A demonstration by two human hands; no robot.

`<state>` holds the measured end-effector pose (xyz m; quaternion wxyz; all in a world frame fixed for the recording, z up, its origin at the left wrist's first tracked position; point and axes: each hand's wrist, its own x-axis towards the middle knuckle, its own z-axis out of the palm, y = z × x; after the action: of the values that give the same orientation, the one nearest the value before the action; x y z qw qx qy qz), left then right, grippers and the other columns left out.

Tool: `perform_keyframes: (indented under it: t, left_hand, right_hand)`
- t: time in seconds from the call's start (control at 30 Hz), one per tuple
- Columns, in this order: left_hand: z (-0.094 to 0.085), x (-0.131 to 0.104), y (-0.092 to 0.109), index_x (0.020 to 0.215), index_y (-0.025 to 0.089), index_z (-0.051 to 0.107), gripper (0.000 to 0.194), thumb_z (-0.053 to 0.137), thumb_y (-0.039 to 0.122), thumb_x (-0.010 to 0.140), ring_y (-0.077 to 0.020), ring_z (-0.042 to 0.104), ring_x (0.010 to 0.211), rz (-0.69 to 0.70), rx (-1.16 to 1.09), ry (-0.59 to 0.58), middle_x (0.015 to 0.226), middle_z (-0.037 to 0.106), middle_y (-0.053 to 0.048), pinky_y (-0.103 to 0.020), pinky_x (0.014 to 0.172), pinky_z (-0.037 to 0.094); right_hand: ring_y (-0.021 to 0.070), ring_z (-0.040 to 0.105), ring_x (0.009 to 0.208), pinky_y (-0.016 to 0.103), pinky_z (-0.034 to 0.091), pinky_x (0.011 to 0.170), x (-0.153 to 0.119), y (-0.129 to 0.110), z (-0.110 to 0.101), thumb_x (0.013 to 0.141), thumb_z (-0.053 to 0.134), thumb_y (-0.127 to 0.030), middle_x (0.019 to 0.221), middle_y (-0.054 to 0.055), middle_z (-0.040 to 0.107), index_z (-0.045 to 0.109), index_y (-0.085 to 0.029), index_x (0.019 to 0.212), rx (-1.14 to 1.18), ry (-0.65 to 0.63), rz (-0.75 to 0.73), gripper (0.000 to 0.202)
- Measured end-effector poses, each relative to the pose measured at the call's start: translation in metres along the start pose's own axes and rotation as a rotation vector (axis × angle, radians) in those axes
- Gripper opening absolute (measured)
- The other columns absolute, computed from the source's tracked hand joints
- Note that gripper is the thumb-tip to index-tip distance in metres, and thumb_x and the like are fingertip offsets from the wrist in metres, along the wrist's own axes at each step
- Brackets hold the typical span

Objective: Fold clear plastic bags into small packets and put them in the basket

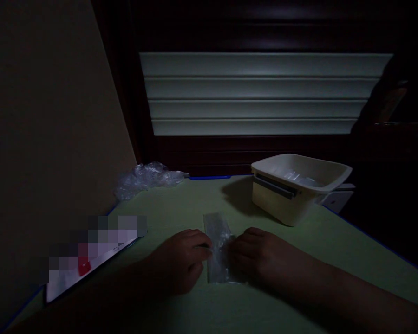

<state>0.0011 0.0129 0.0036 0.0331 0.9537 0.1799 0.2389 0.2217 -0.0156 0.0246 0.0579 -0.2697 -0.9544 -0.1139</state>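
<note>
A clear plastic bag [217, 260] lies as a narrow, flat strip on the green tabletop, its long side running away from me. My left hand [184, 262] is closed at the left edge of the bag, thumb and fingers pinched together there. On the opposite side, my right hand [257, 253] has its fingers curled against the bag's right edge; the fingertips are in shadow and partly hidden. Between the two hands the plastic looks wrinkled and shiny.
A cream bin [273, 204] with a grey handle stands at the back right, holding some clear plastic. Crumpled clear plastic [148, 178] sits at the back left. At left lies a flat device with a blurred screen [97, 255]. A wall borders the table's left side.
</note>
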Motion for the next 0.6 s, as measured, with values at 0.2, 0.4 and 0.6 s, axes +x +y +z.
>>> perform_keyframes:
  t: [0.2,0.4,0.6]
  left_hand:
    - [0.002,0.000,0.000,0.088,0.013,0.062,0.036,0.042,0.000,0.062,-0.0188,0.053,0.084,-0.100,-0.083,0.024,0.089,0.060,-0.008,-0.031,0.076,0.046]
    - [0.006,0.003,0.000,0.088,0.013,0.063,0.018,0.050,0.008,0.076,-0.0173,0.054,0.081,-0.152,-0.120,0.095,0.086,0.061,-0.008,-0.029,0.072,0.047]
    - [0.011,0.002,-0.011,0.083,0.014,0.062,0.015,0.048,0.013,0.082,-0.0168,0.055,0.079,-0.114,-0.099,0.081,0.084,0.062,-0.006,-0.029,0.071,0.046]
  right_hand:
    - [0.0170,0.056,0.071,0.028,0.042,0.065,-0.002,0.002,0.020,0.082,0.049,-0.006,0.079,0.006,0.063,0.061,-0.016,0.086,0.194,0.132,0.160,0.016]
    - [0.0171,0.055,0.074,0.029,0.044,0.067,-0.009,0.002,0.015,0.080,0.042,-0.004,0.081,0.008,0.062,0.059,-0.015,0.087,0.509,0.148,0.262,0.022]
    - [0.0196,0.055,0.084,0.033,0.044,0.077,-0.007,-0.003,0.012,0.068,0.046,-0.001,0.091,0.009,0.062,0.057,-0.013,0.098,0.599,0.205,0.313,0.034]
